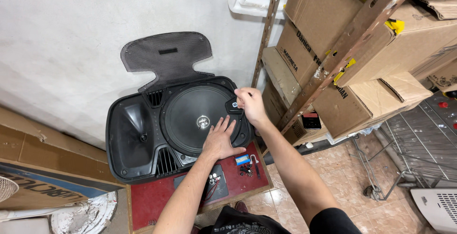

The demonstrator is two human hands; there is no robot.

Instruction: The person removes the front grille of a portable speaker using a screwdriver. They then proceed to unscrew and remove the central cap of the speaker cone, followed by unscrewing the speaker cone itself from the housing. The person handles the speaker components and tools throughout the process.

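Note:
A black loudspeaker cabinet [135, 139] lies face up on a red board, its large round speaker cone [193, 115] exposed. My left hand [220, 140] rests flat, fingers spread, on the cone's lower right rim. My right hand [248, 104] is pinched on a thin tool, probably a screwdriver [242, 115], at the cone's right edge beside a small black corner piece [232, 104]. The perforated black metal grille [166, 58] leans upright against the white wall behind the cabinet.
The red board [152, 200] also carries a black plate with wires [214, 184], a small blue item [242, 159], loose dark screws [246, 169] and a metal hook. Cardboard boxes [352, 48] on a rusty metal shelf stand right. A wire rack [423, 143] lies on the tiled floor.

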